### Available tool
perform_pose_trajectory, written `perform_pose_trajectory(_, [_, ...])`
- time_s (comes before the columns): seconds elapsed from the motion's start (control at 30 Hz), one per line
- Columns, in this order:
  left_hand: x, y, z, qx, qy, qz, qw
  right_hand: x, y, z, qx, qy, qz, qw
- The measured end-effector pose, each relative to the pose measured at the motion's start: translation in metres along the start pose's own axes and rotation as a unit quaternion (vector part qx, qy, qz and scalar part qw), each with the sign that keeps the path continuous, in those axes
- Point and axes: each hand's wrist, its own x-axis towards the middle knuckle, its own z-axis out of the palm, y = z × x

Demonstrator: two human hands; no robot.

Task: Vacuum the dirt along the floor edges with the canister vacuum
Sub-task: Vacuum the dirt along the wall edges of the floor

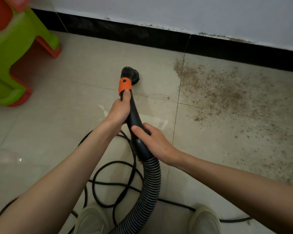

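A black vacuum wand (135, 114) with an orange collar (124, 85) ends in a round black brush nozzle (130, 73) that rests on the beige tiled floor. My left hand (119, 110) grips the wand just below the orange collar. My right hand (152, 142) grips the wand's lower end where the ribbed grey hose (147, 191) joins it. Brown dirt (218, 95) is scattered over the tiles to the right of the nozzle, up to the black baseboard (210, 46). The canister itself is out of view.
A green and orange plastic stool (15, 53) stands at the left. A black power cord (112, 181) loops on the floor between my arms and past my two shoes (204, 220). The white wall above the baseboard has stains.
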Motion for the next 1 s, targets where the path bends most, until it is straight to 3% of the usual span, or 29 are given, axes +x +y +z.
perform_pose_trajectory(0.23, [-0.01, -0.014, -0.047, -0.083, 0.083, -0.003, 0.993, 0.017, -0.023, 0.029, -0.111, -0.077, 0.001, 0.991])
perform_pose_trajectory(0.57, [-0.016, -0.039, -0.051, -0.14, 0.05, -0.053, 0.987, 0.022, -0.022, 0.038, -0.209, -0.088, -0.01, 0.974])
perform_pose_trajectory(0.73, [-0.021, -0.04, -0.029, -0.126, 0.008, -0.056, 0.99, 0.015, -0.008, 0.027, -0.218, -0.054, 0.009, 0.974])
perform_pose_trajectory(1.0, [-0.028, -0.024, 0.028, -0.052, -0.105, -0.025, 0.993, -0.009, 0.019, -0.009, -0.162, 0.08, 0.023, 0.983])
